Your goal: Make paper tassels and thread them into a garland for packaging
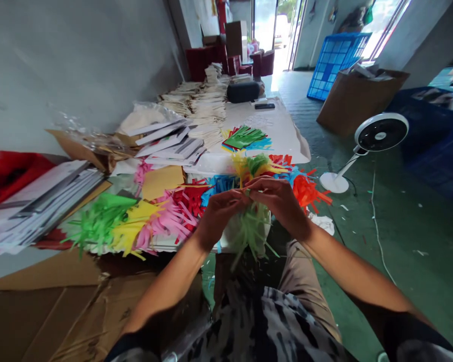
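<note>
At the near edge of the table point(289, 141), pinching the end of a green fringed tassel point(251, 227) between left hand point(224, 211) and right hand point(275, 197), letting its strips hang below the grip; facing yellow fringe point(239, 163) just beyond, and orange fringe point(305, 191) to the grip's right.

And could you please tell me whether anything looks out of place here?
Yes: small white scraps lie scattered on the green floor near the fan, looking like dropped litter; nothing else plainly stands out.
</note>
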The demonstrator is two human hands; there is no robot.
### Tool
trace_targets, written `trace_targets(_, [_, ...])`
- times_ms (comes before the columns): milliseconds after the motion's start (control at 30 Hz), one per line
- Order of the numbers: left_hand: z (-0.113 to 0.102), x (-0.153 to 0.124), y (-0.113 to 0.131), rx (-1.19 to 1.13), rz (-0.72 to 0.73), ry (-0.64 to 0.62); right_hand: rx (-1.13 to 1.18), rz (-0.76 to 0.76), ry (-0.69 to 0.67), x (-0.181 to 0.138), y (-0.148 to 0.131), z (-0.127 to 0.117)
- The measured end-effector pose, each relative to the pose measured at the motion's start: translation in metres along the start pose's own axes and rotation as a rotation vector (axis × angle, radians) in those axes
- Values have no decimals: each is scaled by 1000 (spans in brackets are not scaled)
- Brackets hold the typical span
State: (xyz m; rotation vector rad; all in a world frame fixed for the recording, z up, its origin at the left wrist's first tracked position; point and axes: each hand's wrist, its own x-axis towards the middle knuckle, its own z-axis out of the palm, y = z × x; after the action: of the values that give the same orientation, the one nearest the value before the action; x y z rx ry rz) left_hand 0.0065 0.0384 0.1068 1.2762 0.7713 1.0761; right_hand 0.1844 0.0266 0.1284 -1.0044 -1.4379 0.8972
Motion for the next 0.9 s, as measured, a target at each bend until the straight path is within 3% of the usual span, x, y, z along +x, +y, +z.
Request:
trace_targets(233, [-11, 1, -4, -46, -10, 46, 58, 89, -37, 9, 8, 7])
trace_targets(400, [-27, 2, -10, -122, 73, 315, 201, 130, -365, 7, 20, 16])
trace_targets(600, [-49, 1, -2, -306, 99, 387, -188, 19, -444, -32, 63, 47])
trace_targets(733, [-69, -9, -2, -329, 167, 420, -290, -67, -636, -40, 67, 41])
trace_targets(800, [-73, -17, -4, -246, 172, 413, -312, -105, -584, -29, 57, 36])
trace_targets(900, [-69, -30, -6, -71, 203, 354, -245, -92, -331, -4, 32, 42])
